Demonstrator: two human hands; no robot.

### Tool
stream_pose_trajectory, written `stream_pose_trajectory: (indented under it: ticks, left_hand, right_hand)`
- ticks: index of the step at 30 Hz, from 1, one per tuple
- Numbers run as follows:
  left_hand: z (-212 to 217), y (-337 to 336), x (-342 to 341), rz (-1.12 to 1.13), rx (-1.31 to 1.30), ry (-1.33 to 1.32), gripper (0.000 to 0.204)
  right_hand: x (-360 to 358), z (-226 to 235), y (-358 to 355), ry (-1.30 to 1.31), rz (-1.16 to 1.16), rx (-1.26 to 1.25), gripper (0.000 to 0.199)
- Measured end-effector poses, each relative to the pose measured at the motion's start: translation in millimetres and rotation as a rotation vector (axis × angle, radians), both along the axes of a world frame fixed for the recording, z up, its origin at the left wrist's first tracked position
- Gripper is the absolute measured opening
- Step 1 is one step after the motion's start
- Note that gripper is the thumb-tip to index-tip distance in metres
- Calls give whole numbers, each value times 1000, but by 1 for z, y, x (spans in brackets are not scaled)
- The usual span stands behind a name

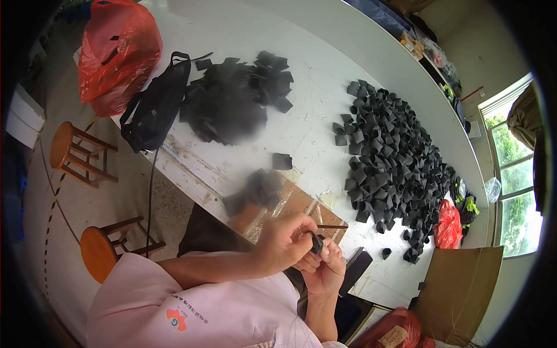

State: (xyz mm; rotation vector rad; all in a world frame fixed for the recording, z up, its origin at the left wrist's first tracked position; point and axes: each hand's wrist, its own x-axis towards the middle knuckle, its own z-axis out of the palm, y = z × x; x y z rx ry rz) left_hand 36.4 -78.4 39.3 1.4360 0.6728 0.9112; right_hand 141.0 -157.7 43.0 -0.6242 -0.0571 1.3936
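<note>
In front of my chest, my left hand (285, 243) pinches a small black piece of bent sheet material (317, 243) from the left. My right hand (324, 268) grips the same piece from below and the right, its fingers curled around it. Beneath the hands lies a brown board (297, 200) with clear film over part of it. Several flat black pieces (255, 191) rest on its far left part, blurred. A thin dark stick (332, 227) shows just beyond my fingers; whether I touch it I cannot tell.
A large heap of curled black pieces (394, 156) covers the table's right side. Flat black pieces (226, 98) are piled farther left, near a black bag (156, 110) and a red plastic bag (119, 58). A dark phone-like slab (355, 271) lies beside my right hand. Wooden stools (98, 255) stand left.
</note>
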Motion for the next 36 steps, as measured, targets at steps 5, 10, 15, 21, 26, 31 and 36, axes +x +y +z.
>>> stream_pose_trajectory:
  ticks: [5,10,15,21,26,31,36]
  left_hand:
    - [15,22,9,-407,-954,-541,10]
    - [14,32,10,-659,-1393,-809,13]
    - [4,23,8,-405,-845,-371,12]
    - [31,37,18,-162,406,-78,27]
    - [26,35,20,-255,460,-112,12]
    - [11,28,12,-147,-355,-379,7]
    - [3,23,10,-99,-547,-452,7]
  right_hand:
    - [16,35,5,-703,-65,-154,19]
    - [41,22,27,-528,93,-99,21]
    - [36,-2,17,-564,62,-16,24]
    - [27,8,15,-1362,-356,-137,41]
    - [15,26,13,-1831,-363,-24,34]
    - [12,26,16,-1825,-427,-44,22]
    - [15,26,21,-1936,-457,-43,12]
